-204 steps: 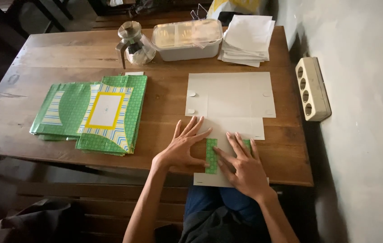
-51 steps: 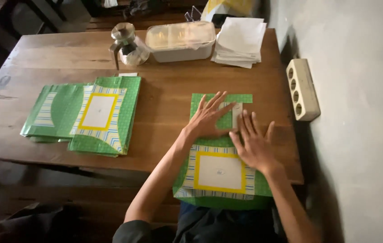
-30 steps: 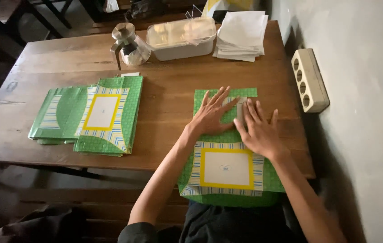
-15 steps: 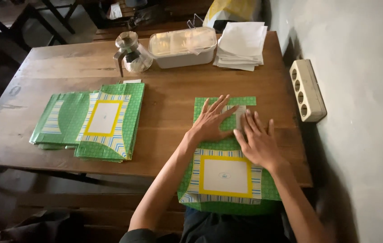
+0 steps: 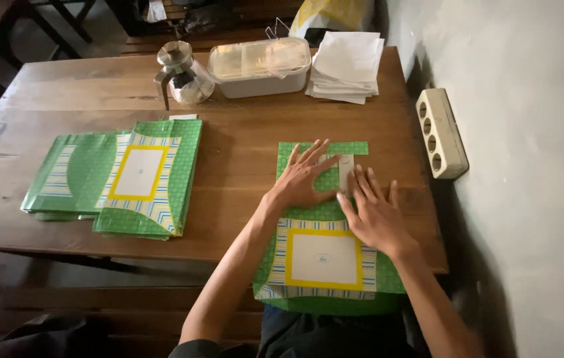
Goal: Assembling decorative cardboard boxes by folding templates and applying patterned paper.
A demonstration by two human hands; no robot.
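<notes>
Green paper bag (image 5: 325, 219) is being pressed flat on the wooden table (image 5: 242, 146) by left hand (image 5: 305, 180) and right hand (image 5: 375, 215) (fingers spread wide, nothing gripped).

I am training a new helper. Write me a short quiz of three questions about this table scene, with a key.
1. True or false: both hands lie flat on the green bag.
2. Which lies nearer the wall: A) the white paper stack or B) the pile of green bags?
3. Fill in: the frame around the white panel on the bag is coloured ____.

Key
1. True: the left hand and the right hand press its upper part, fingers spread.
2. A; it lies beside the plastic box.
3. Yellow.
</notes>
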